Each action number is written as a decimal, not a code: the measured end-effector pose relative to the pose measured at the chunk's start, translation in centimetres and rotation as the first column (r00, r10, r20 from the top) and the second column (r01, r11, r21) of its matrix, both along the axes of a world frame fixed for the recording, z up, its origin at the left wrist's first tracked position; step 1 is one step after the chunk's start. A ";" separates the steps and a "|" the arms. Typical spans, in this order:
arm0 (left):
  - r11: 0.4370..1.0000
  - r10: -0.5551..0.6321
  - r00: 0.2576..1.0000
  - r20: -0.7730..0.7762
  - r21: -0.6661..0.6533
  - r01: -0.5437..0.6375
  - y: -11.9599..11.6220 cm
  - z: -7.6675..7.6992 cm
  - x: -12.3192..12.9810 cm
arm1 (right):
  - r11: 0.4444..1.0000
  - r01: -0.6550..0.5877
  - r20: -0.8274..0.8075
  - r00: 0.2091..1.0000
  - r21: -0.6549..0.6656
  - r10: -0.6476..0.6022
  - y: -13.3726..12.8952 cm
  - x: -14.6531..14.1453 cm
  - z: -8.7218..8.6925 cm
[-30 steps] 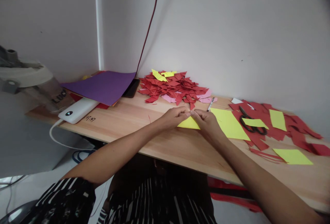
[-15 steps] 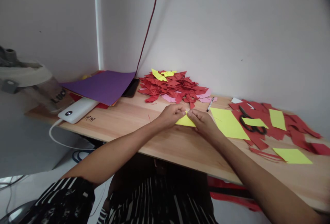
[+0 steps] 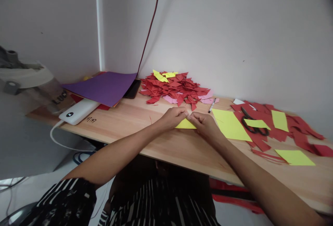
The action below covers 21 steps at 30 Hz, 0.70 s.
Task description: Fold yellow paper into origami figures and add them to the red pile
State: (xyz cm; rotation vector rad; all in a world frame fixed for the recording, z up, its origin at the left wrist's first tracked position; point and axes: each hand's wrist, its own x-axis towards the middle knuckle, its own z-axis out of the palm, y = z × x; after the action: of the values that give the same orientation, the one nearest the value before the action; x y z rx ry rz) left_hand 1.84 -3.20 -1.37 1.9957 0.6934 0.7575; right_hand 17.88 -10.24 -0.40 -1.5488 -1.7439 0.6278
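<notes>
A small piece of yellow paper is pinched between my two hands near the middle of the table. My left hand has its fingers curled on the paper's far left side. Close against it, my right hand grips the right side with thumb and forefinger, the thumbs almost meeting. Both hands cover the paper's upper part, so its folds are hidden. Just right of my right hand lies a larger yellow sheet. Beyond the hands is a heap of folded red paper pieces with a few yellow ones on top.
Black scissors lie under a yellow strip among red paper scraps at right. A pen rests behind the yellow sheet. At left are purple sheets, a white power bank, a dark phone and a clear jug.
Both hands have shifted very slightly, with the thumbs moving a little along the yellow paper. Its visible part sits slightly lower and further left. Everything else stays put.
</notes>
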 end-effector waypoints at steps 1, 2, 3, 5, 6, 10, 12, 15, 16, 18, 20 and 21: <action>1.000 0.013 1.000 -0.008 0.027 -0.013 0.0 0.1 0.0 | 1.000 0.001 -0.004 1.000 -0.001 -0.001 0.0 -0.1 0.1; 0.999 0.026 1.000 -0.012 0.047 -0.025 -0.1 0.2 0.1 | 1.000 0.005 -0.021 1.000 -0.008 -0.005 0.0 -0.1 0.1; 0.997 0.037 0.999 -0.014 0.061 -0.036 -0.1 0.2 0.1 | 1.000 0.009 -0.044 0.999 -0.020 -0.010 0.0 -0.1 0.1; 0.995 0.059 0.998 -0.011 0.084 -0.058 -0.1 0.4 0.1 | 0.998 0.009 -0.089 0.996 -0.056 -0.014 0.1 0.0 0.0; 0.994 0.069 0.998 -0.005 0.090 -0.069 -0.1 0.4 0.1 | 0.997 0.006 -0.107 0.994 -0.071 -0.013 0.2 0.0 -0.1; 0.993 0.090 0.995 0.034 0.069 -0.092 0.0 0.6 -0.2 | 0.994 -0.016 -0.138 0.990 -0.108 0.000 0.2 0.2 -0.2; 0.994 0.095 0.994 0.053 0.046 -0.098 0.0 0.6 -0.2 | 0.994 -0.022 -0.127 0.992 -0.110 0.008 0.2 0.3 -0.2; 0.993 0.111 0.991 0.075 0.025 -0.114 0.1 0.4 -0.2 | 0.994 -0.028 -0.107 0.994 -0.106 0.016 0.2 0.4 -0.2; 0.993 0.113 0.990 0.081 0.024 -0.116 0.1 0.3 -0.2 | 0.994 -0.027 -0.107 0.994 -0.109 0.015 0.2 0.5 -0.2; 0.993 0.112 0.990 0.091 0.026 -0.115 0.2 0.2 -0.2 | 0.993 -0.027 -0.111 0.994 -0.118 0.014 0.2 0.5 -0.2; 0.993 0.116 0.989 0.090 0.027 -0.118 0.2 0.1 -0.2 | 0.991 -0.033 -0.105 0.994 -0.128 0.020 0.1 0.5 -0.1; 0.992 0.119 0.989 0.086 0.027 -0.122 0.2 0.1 -0.2 | 0.991 -0.038 -0.099 0.995 -0.130 0.025 0.1 0.5 0.0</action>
State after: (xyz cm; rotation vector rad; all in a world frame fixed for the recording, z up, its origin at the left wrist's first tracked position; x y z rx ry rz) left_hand 1.63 -2.98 -1.23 1.9516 0.7611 0.9245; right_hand 18.38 -10.17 -0.45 -1.5547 -1.6862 0.8353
